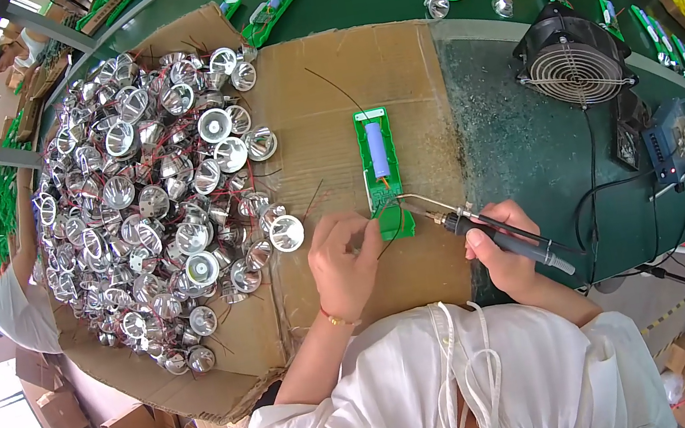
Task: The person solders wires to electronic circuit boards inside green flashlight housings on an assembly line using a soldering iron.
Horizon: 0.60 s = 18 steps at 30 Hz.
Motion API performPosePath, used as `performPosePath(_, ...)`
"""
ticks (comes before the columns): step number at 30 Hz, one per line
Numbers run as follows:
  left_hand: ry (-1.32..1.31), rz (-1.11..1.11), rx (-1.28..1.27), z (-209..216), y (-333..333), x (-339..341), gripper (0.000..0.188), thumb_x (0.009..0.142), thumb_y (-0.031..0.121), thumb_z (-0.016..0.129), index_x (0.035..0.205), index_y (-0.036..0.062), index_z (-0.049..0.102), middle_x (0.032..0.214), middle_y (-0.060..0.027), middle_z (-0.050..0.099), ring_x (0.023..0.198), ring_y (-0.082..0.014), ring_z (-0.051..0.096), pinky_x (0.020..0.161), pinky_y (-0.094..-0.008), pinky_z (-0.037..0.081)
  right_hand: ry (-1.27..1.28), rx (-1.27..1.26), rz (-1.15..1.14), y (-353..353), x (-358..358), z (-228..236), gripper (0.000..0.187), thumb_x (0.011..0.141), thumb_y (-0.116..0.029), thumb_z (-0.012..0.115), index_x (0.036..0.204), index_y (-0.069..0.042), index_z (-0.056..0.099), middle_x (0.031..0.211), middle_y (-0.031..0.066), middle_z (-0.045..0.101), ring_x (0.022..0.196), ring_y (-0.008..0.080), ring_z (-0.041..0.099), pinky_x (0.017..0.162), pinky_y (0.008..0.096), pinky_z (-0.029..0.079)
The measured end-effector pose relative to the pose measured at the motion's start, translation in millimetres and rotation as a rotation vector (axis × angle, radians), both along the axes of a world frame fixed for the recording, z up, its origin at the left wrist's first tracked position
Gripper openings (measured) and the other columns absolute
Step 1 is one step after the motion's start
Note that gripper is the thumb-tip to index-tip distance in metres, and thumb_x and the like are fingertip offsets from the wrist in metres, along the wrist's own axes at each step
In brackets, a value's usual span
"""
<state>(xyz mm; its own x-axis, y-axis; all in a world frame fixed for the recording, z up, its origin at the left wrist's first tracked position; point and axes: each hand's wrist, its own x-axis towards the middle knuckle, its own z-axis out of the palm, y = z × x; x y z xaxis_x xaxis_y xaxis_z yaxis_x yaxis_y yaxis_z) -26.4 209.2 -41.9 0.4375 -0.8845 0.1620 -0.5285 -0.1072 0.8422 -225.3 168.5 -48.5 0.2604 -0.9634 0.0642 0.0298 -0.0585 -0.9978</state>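
Lying on cardboard (304, 139): long green housing (367, 156), lilac cylinder (378, 147), circuit board (383, 196).

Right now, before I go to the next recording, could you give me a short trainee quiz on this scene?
1. Which hand holds the soldering iron?
2. True or false: the purple cylinder lies outside the green case.
3. What is heaped on the left?
A) Glass jars
B) Silver reflectors
C) Fan grilles

Key:
1. The right hand.
2. False; it lies in the case.
3. B.
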Motion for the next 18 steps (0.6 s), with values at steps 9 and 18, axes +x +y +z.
performPosePath(9,-0.057,-0.022,-0.03,-1.4,-4.4,-1.2,0.006,0.071,0.005,0.065,0.071,0.0012,0.061,0.076,-0.0086,0.059,0.059,-0.0185,0.055,0.051,-0.0269,0.043,0.038,-0.013,0.026,-0.9,-1.4,-3.8,0.017,0.077,-0.006,0.063,0.083,0.001,0.049,0.063,0.0042,0.057,0.054,0.007,0.055,0.049,0.0221,0.044)
performPosePath(18,-0.028,-0.002,0.002,-2.8,-4.5,-1.9,0.005,0.07,0.005,0.064,0.07,0.0011,0.061,0.075,-0.0092,0.059,0.061,-0.0211,0.055,0.053,-0.0287,0.044,-0.071,0.06,-0.025,2.1,-2.0,3.0,0.015,0.08,-0.005,0.057,0.085,0.0,0.044,0.073,0.0093,0.052,0.052,0.0116,0.054,0.048,0.0242,0.047)
